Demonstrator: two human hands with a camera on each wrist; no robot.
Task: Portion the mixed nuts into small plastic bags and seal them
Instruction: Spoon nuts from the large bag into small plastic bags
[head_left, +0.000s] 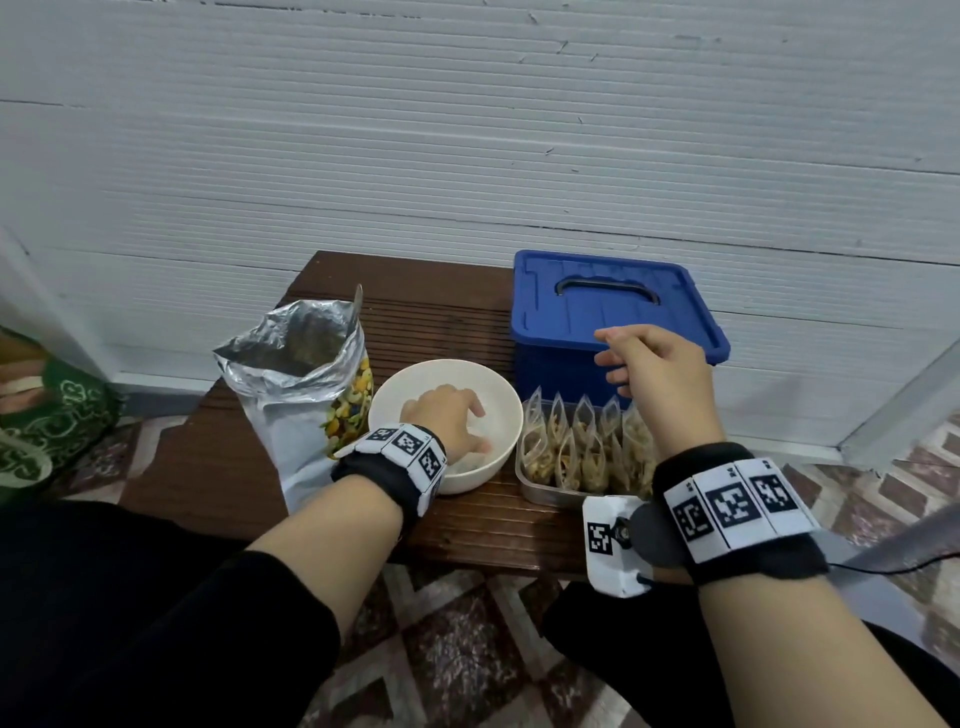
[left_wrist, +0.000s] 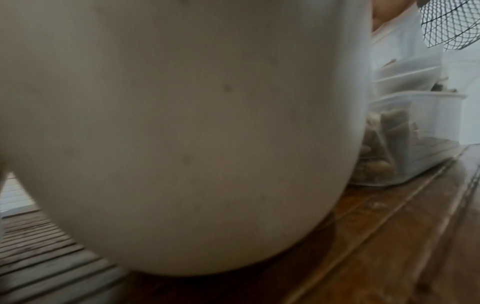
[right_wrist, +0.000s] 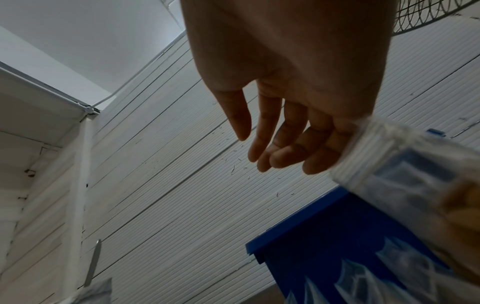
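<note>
My left hand (head_left: 480, 428) reaches down into the white bowl (head_left: 395, 400), fingers bent over something pale inside; what it holds, if anything, is hidden. The left wrist view shows only the bowl's outer wall (left_wrist: 182, 123). My right hand (head_left: 613, 358) hovers above the clear tray (head_left: 540, 493) of filled small bags (head_left: 587, 447), fingers loosely hanging (right_wrist: 272, 152) and holding nothing. One filled bag's top (right_wrist: 389, 164) stands just beside those fingers. An open foil bag of mixed nuts (head_left: 291, 364) stands left of the bowl.
A closed blue lidded box (head_left: 597, 306) sits behind the tray on the dark slatted wooden table (head_left: 208, 467). A white panelled wall is right behind. A green cushion (head_left: 52, 415) lies at far left, and patterned floor tiles lie below.
</note>
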